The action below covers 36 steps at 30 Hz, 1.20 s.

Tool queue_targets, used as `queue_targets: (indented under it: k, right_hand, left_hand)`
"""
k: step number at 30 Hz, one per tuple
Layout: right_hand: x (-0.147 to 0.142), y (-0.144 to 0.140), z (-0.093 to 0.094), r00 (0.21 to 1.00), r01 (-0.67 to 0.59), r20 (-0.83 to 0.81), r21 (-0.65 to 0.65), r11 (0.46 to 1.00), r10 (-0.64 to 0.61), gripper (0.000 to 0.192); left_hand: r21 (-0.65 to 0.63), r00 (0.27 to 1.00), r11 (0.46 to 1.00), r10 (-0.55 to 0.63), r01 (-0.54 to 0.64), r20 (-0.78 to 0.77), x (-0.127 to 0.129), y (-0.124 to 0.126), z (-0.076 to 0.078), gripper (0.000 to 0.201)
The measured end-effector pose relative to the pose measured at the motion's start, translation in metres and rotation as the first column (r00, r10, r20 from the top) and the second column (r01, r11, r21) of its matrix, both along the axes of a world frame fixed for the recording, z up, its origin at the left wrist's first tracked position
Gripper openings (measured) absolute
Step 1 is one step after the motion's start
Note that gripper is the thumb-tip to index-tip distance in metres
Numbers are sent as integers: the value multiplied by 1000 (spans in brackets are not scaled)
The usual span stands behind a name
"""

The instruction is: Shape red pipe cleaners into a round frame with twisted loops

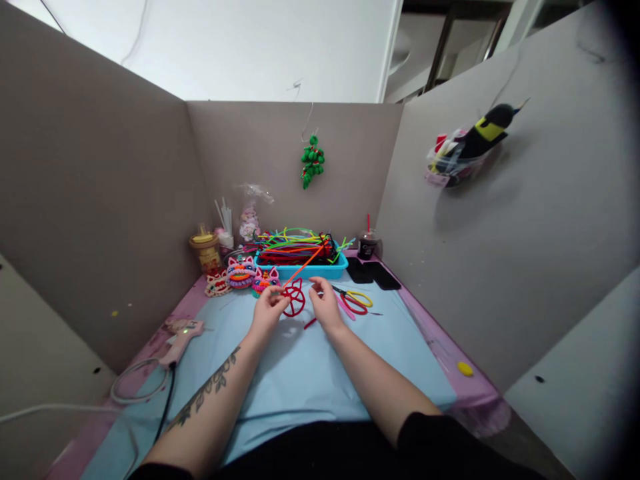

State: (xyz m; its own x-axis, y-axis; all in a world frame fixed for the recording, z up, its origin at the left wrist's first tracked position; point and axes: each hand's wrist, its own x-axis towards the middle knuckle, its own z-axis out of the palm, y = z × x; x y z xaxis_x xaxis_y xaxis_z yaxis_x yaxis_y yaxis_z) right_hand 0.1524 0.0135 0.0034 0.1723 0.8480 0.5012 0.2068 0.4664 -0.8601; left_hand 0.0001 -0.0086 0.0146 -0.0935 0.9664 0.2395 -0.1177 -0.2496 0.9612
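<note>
1. My left hand (pixel 267 312) pinches the left edge of a small red pipe-cleaner wheel (pixel 293 298), a ring with spokes, held just above the light blue mat (pixel 300 373).
2. An orange pipe cleaner (pixel 306 264) runs from the wheel's top up and back toward the blue tray (pixel 300 270).
3. My right hand (pixel 325 307) sits just right of the wheel, fingers curled; I cannot tell whether they grip anything or touch the wheel.
4. A short red piece (pixel 310 323) lies on the mat between my wrists.
5. Scissors with yellow and red handles (pixel 357 300) lie just right of my right hand.
6. The tray behind my hands is heaped with pipe cleaners (pixel 295 245) in many colours.
7. Left of the tray stand small colourful lion-head figures (pixel 241 272).
8. A pink glue gun (pixel 181 337) rests at the mat's left edge, well apart from my hands.
9. Two black phones (pixel 373 273) lie right of the tray.
</note>
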Motion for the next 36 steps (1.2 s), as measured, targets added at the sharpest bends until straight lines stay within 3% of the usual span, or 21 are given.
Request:
queue_targets:
  k: [3, 5, 7, 10, 14, 19, 22, 26, 31, 36]
  right_hand:
    - [7, 9, -2, 996, -91, 24, -21, 996, 91, 35]
    - [9, 12, -2, 978, -204, 28, -72, 976, 206, 28]
    - [9, 13, -1, 960, -278, 10, -120, 953, 281, 19]
    - [9, 14, -1, 964, -262, -1, -166, 951, 265, 16]
    - [14, 20, -7, 991, -117, 47, -173, 978, 127, 17]
    - [26, 28, -13, 984, 83, 167, -71, 994, -70, 21]
    - [29, 26, -9, 973, 131, 197, -32, 991, -123, 20]
    - [24, 15, 4, 997, 13, 83, -32, 999, -10, 21]
    - [8, -4, 17, 959, -244, -166, -76, 967, 229, 20]
    - [0, -8, 14, 942, -320, -136, -90, 943, 306, 20]
  left_hand:
    - [-37, 984, 984, -178, 177, -24, 2, -6, 6, 29]
    - [-55, 961, 960, -277, 275, -29, 3, -10, 8, 28]
    - [-55, 951, 950, -308, 307, -22, 4, -12, 8, 28]
    - [-49, 951, 951, -308, 307, -17, 3, -13, 9, 27]
    - [-33, 958, 958, -286, 286, -2, 2, -13, 10, 28]
    - [3, 974, 974, -226, 226, 17, 2, -13, 13, 28]
    - [12, 990, 990, -141, 141, 27, 0, -9, 11, 29]
    - [13, 1000, 1000, 13, -13, 1, -5, 0, 5, 30]
    - [12, 997, 997, 72, -72, -2, -8, 2, 3, 33]
    - [-46, 997, 997, 67, -66, 23, -5, 0, 5, 37]
